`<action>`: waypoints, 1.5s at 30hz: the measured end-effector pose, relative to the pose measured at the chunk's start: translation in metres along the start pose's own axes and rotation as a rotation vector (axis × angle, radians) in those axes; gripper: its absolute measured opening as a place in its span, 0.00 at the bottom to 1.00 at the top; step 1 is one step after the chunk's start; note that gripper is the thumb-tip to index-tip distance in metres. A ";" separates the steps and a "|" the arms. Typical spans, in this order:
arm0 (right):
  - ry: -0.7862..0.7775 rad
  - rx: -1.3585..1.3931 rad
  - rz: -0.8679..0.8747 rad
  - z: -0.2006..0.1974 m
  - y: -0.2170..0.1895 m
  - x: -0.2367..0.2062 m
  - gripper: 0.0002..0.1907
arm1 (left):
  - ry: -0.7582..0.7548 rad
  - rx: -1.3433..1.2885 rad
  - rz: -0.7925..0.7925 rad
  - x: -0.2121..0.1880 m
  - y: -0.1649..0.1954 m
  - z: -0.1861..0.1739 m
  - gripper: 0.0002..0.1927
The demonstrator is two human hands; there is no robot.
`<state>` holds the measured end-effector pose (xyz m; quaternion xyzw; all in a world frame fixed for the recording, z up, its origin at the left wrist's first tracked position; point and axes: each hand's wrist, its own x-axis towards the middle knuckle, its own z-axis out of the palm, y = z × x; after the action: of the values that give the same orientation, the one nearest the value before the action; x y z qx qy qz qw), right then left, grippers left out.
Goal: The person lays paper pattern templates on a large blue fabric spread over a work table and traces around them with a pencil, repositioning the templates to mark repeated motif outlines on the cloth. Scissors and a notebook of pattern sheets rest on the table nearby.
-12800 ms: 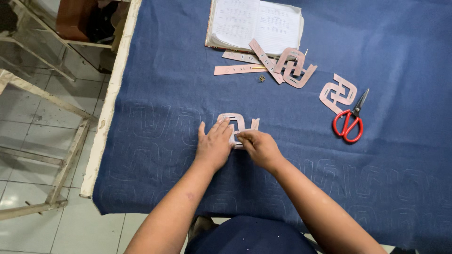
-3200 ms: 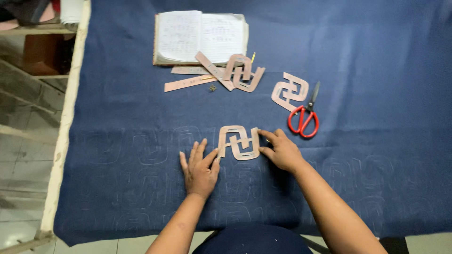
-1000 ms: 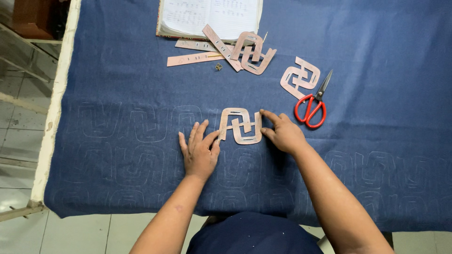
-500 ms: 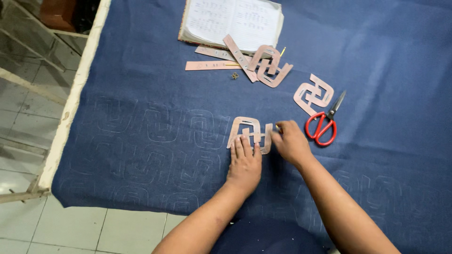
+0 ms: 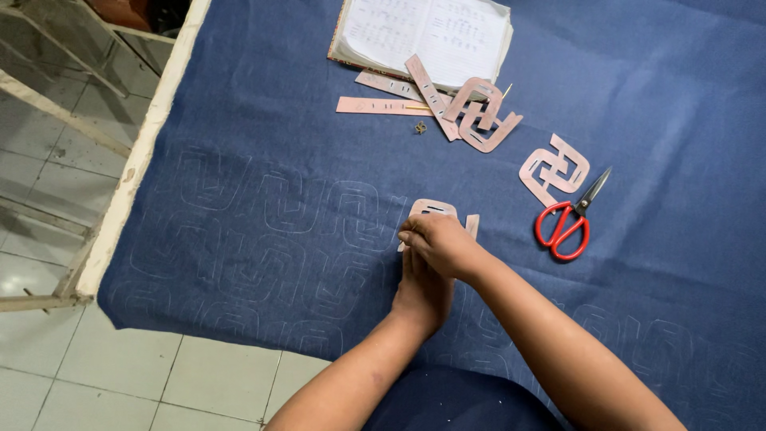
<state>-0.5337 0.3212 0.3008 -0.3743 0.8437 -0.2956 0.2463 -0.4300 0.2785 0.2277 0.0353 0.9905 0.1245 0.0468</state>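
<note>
Hands overlap at lower centre: left hand [image 5: 421,291] lies flat on the blue cloth [image 5: 263,160], right hand [image 5: 439,243] presses fingertips on the pink template [image 5: 432,209]. Red scissors [image 5: 568,219] lie right; notebook [image 5: 427,36] sits at the top.

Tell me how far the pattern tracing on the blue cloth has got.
Done: chalk outlines of the looped shape fill the blue cloth left of the hands, and a few show at lower right. In hand: the left hand presses the pink template flat while the right hand works at its left edge. Left: the cloth above, near the scissors, bears no outlines.
</note>
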 end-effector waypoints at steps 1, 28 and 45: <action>-0.006 -0.009 -0.004 0.001 0.001 0.002 0.12 | 0.016 0.017 0.001 0.000 0.000 -0.003 0.31; 0.220 -0.208 -0.062 -0.019 0.042 0.033 0.08 | 0.304 -0.011 0.032 -0.001 -0.006 0.002 0.30; 0.321 -0.217 -0.114 -0.044 0.063 0.001 0.08 | 0.281 -0.128 0.047 0.002 -0.009 0.000 0.30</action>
<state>-0.5925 0.3689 0.2882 -0.3940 0.8764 -0.2724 0.0500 -0.4329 0.2698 0.2253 0.0377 0.9763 0.1919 -0.0929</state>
